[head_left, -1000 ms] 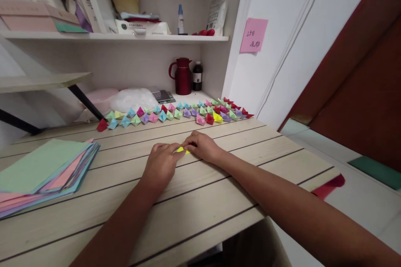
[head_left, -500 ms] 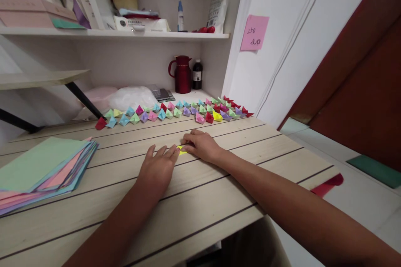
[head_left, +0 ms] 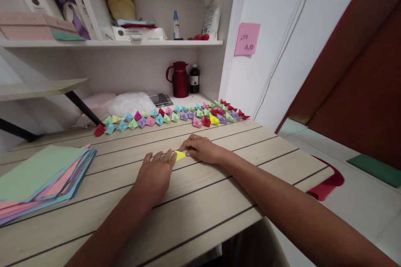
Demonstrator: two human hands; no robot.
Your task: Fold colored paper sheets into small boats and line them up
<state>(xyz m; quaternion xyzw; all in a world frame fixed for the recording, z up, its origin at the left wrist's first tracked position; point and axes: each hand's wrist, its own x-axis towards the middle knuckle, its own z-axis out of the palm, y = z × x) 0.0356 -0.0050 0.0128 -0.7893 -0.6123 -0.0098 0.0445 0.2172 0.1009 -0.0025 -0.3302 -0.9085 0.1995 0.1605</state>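
Note:
A small folded piece of yellow paper lies on the wood-plank tabletop between my hands. My left hand rests palm down with its fingers stretched out, the fingertips at the paper's left edge. At the paper's right and far edges, my right hand has its thumb and fingers bent together on the paper, covering part of it. Beyond them, several small folded paper boats in many colours stand in rows along the back of the table.
A stack of coloured paper sheets lies at the left. Behind the boats are a dark red jug, a dark bottle and a white plastic bag. A black-legged stand reaches the tabletop at the back left.
The view has tilted up slightly, so the scene sits lower. More of the yellow paper shows between my hands, and the fingers of my left hand have shifted slightly off it.

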